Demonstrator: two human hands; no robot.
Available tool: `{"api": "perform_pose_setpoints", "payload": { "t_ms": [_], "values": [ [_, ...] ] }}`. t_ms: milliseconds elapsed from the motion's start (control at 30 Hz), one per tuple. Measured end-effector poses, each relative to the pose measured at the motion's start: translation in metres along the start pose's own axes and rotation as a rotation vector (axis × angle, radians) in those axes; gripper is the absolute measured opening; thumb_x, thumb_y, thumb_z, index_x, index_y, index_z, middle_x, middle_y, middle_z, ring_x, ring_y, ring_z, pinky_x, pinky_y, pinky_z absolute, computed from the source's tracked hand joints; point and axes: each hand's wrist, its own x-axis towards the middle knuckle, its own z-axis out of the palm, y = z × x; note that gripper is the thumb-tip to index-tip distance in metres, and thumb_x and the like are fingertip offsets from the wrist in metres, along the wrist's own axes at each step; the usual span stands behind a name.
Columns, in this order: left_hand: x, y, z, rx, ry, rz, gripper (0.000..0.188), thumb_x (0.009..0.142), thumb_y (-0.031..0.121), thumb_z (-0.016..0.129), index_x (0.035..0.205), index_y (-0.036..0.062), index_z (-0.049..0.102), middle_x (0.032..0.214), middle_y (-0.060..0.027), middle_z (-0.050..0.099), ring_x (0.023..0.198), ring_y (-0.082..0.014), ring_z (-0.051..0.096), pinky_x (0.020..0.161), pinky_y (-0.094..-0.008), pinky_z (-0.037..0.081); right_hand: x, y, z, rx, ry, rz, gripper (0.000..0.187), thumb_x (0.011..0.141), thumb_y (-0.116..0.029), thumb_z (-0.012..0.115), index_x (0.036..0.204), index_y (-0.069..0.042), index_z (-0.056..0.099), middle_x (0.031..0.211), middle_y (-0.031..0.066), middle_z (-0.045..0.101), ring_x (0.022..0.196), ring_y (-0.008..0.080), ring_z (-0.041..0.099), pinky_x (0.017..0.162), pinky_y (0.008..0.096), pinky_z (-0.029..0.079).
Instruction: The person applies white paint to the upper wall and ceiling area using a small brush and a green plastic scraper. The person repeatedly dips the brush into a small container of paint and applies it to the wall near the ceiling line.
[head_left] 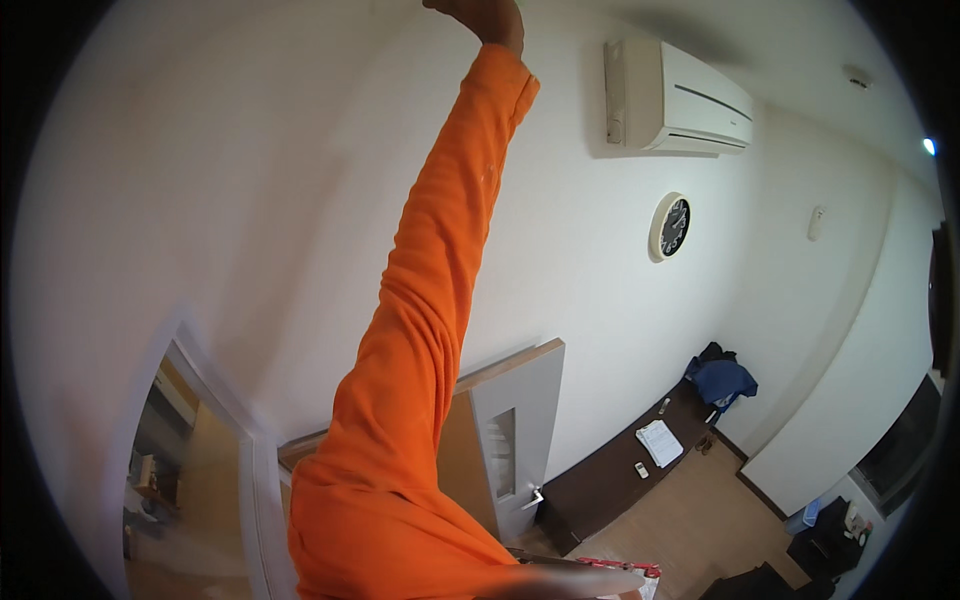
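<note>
My left arm, in an orange sleeve (430, 270), stretches up through the middle of the view. At the top edge only the wrist and part of my left hand (485, 18) show, in front of the pale upper wall (300, 130). Its fingers are cut off by the frame, so what it holds or touches is hidden. My right hand is out of view. Low in the frame lies a blurred pale shape (575, 582) close to the camera, beside a red-and-white item (645, 575) that I cannot make out.
An air conditioner (690, 100) and a round clock (670, 227) hang on the wall. Below are an open grey door (515, 440), a dark table (600, 490) bearing papers (659, 443), and a chair with dark blue cloth (722, 380). A doorway (190, 470) opens at left.
</note>
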Motion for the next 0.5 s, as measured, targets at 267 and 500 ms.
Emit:
{"api": "perform_pose_setpoints", "payload": {
  "t_ms": [267, 500],
  "values": [
    [0.009, -0.003, 0.078, 0.263, 0.227, 0.07, 0.058, 0.091, 0.001, 0.055, 0.138, -0.0116, 0.024, 0.134, -0.0352, 0.034, 0.116, -0.0431, 0.048, 0.102, -0.0518, 0.042, -0.035, 0.022, 0.026, -0.124, 0.075, -0.063, 0.036, 0.087, -0.03, 0.073, 0.11, -0.004, 0.064, 0.104, 0.0234, 0.065, 0.101, 0.044, 0.06, 0.088, 0.0508, 0.049],
    [0.008, 0.035, 0.108, 0.214, 0.23, -0.285, 0.072, 0.09, 0.015, 0.067, 0.138, -0.0134, 0.023, 0.133, -0.0361, 0.035, 0.114, -0.0422, 0.054, 0.092, -0.0486, 0.051, -0.053, 0.03, 0.014, -0.176, 0.14, 0.036, 0.035, 0.092, -0.033, 0.069, 0.111, -0.004, 0.064, 0.103, 0.023, 0.066, 0.1, 0.0443, 0.061, 0.087, 0.0513, 0.05]
  ]
}}
